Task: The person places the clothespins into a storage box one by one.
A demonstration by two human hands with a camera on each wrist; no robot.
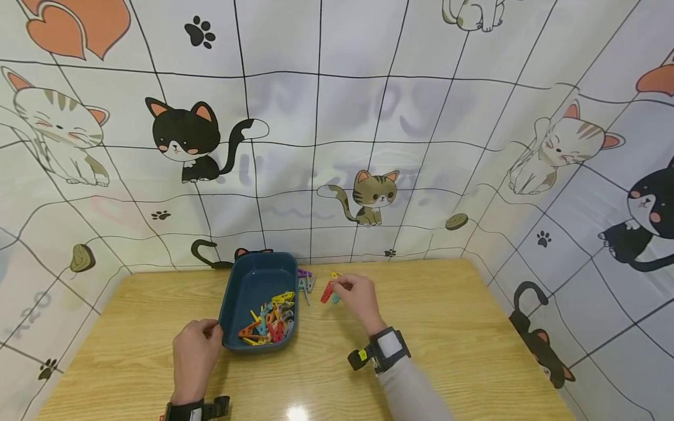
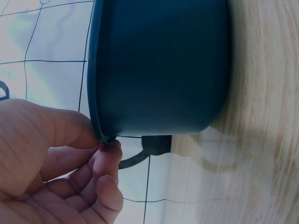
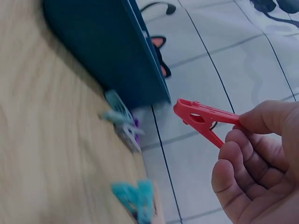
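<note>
A dark blue plastic bin [image 1: 253, 280] stands on the wooden table, with several coloured clothespins [image 1: 271, 321] heaped at its near end. My left hand [image 1: 197, 351] pinches the bin's rim at its near left side; the left wrist view shows thumb and forefinger on that rim [image 2: 96, 93]. To the right of the bin, my right hand [image 1: 360, 295] holds a red clothespin [image 3: 201, 116] by one of its handle ends, raised off the table. Below that hand lies a teal clothespin [image 3: 138, 198], blurred in the right wrist view.
Grey-green and purple clothespins [image 1: 305, 280] lie against the bin's right side. A yellow clothespin [image 1: 335, 274] is partly hidden behind the right hand. Bare table [image 1: 421, 316] extends to the right. A cat-patterned sheet [image 1: 284, 146] hangs behind and at both sides.
</note>
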